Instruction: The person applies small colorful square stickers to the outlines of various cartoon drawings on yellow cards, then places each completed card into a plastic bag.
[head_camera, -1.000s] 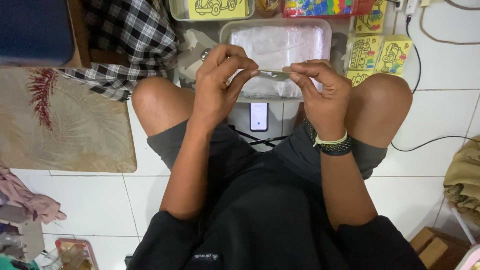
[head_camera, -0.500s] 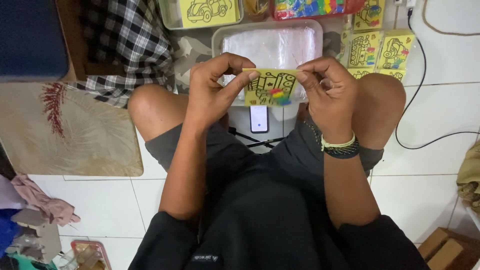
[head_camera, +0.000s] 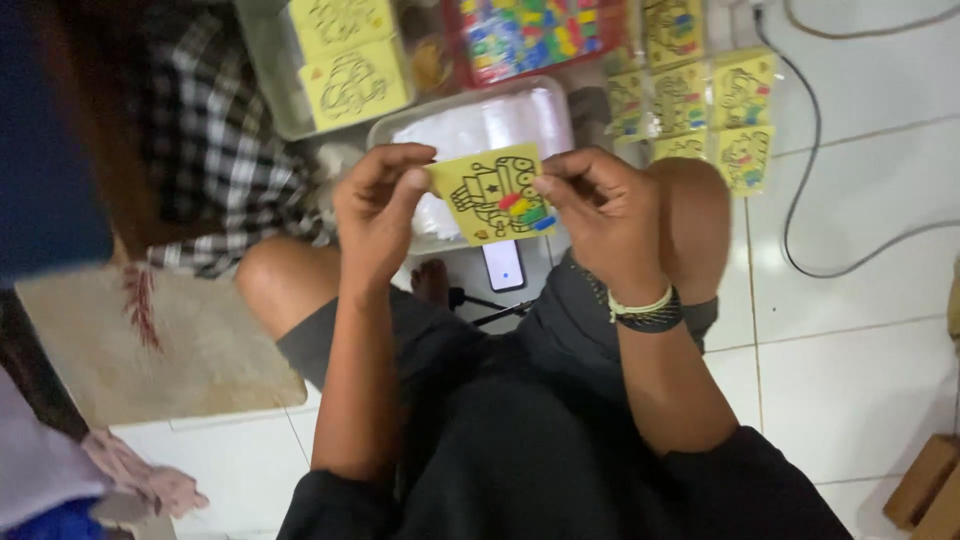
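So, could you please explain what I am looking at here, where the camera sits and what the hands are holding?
There is no machine here: a seated person wears a camera on the head, looking down at their own hands and knees. The left hand and right hand pinch a small yellow card with a partly coloured vehicle drawing by its side edges. Beyond it on the tiled floor lie a clear plastic tray, more yellow cards and a phone.

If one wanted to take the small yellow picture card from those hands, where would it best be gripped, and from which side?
Grip the yellow card by its free lower edge, coming from below. The left hand pinches its left edge and the right hand its right edge, so both sides are taken. It is thin and flat, facing the camera; a thumb-and-finger pinch probably suits it.
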